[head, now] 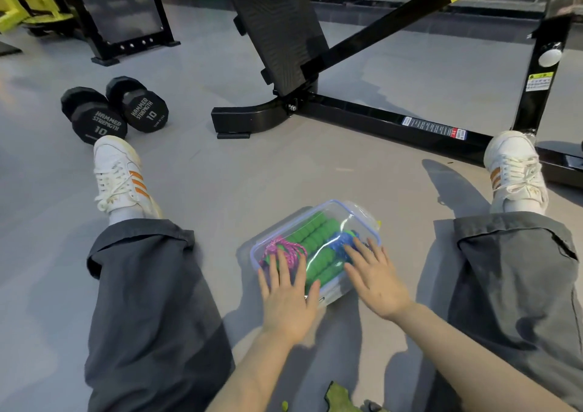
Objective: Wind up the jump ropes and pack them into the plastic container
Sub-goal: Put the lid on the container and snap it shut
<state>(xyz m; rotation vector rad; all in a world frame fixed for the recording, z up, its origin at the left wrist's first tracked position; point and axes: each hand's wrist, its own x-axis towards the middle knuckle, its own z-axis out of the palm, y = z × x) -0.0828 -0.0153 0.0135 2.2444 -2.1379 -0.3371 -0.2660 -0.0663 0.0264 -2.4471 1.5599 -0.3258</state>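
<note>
A clear rectangular plastic container with a blue-trimmed lid (345, 205) sits on the smooth grey floor (236, 175), between the person's spread legs in dark grey trousers (148, 301). It lies at about 5 o'clock from the middle of the view. The lid is on. Through it show green foam jump-rope handles (315, 238) running diagonally, a blue handle (344, 241) at their 3 o'clock side, and a coiled pink and white rope (284, 249) at their 9 o'clock side.

Both hands lie flat on the lid with fingers straight and spread, holding nothing. The left hand (288, 298) covers the lid's 7 o'clock corner and the right hand (375, 280) its 4 o'clock edge. Whether the lid's side clips are fastened is hard to make out.

At 10 o'clock from the container two black hexagonal dumbbells (94, 115) marked 10 lie side by side, just beyond a white lace-up shoe with orange stripes (118, 175). At 12 o'clock stands a black steel machine frame (378, 118) with a ribbed black footplate (280, 36) tilted above it.
</note>
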